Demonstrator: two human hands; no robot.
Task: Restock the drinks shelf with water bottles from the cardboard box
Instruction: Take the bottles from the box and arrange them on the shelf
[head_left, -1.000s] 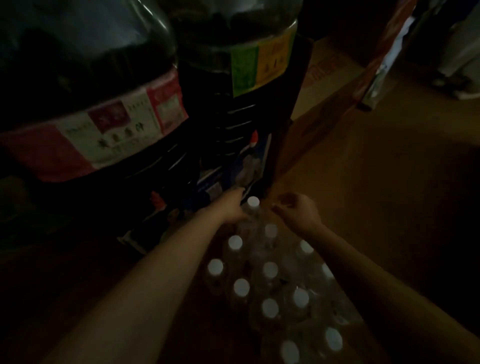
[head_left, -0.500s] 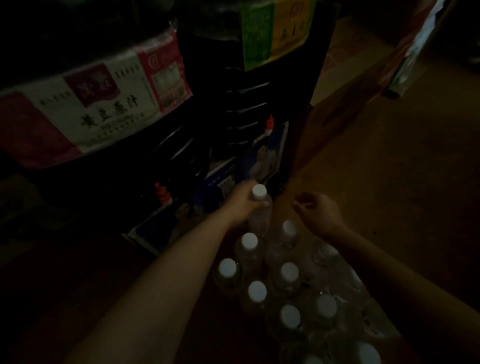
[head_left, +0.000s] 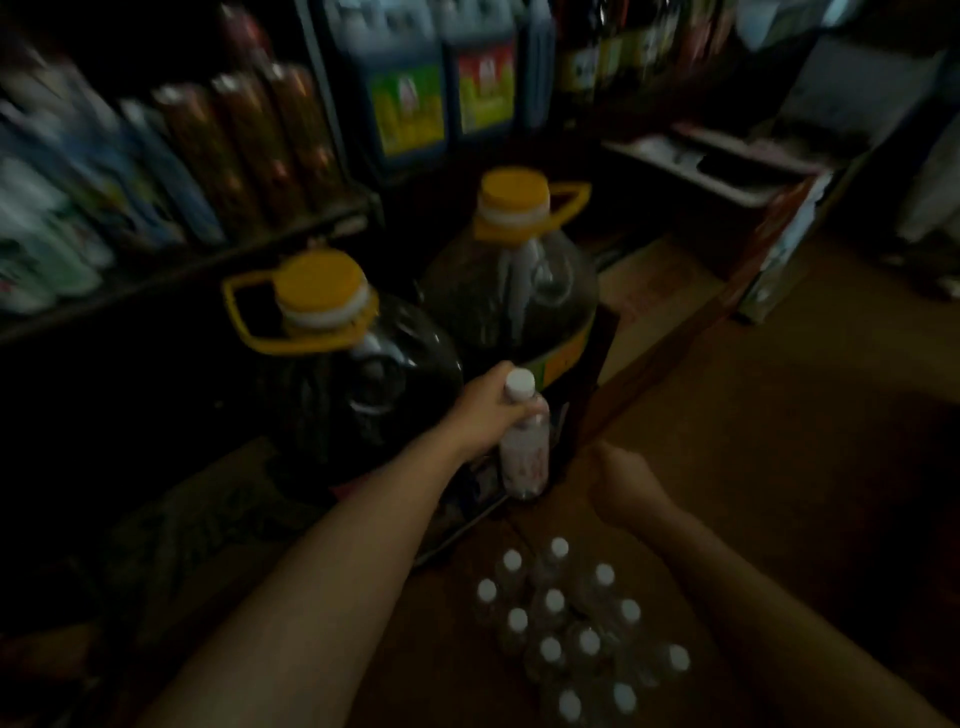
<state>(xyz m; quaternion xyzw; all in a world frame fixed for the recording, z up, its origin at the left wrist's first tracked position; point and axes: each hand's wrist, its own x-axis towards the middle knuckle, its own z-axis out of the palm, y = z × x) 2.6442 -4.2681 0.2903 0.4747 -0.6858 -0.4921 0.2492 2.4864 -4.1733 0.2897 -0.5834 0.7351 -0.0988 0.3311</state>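
Nearest to the camera, a pack of water bottles with white caps stood on the floor. Above it, the right hand hung with fingers loosely curled, holding nothing. The left hand had its grip closed around the neck of one water bottle, lifted clear of the pack. Behind stood two large jugs with yellow caps. Farther back, the blurred shelf carried drinks.

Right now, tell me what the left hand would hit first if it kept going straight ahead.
Probably the right-hand yellow-capped jug, directly beyond the left hand and its water bottle; depth is unclear in this dim view.
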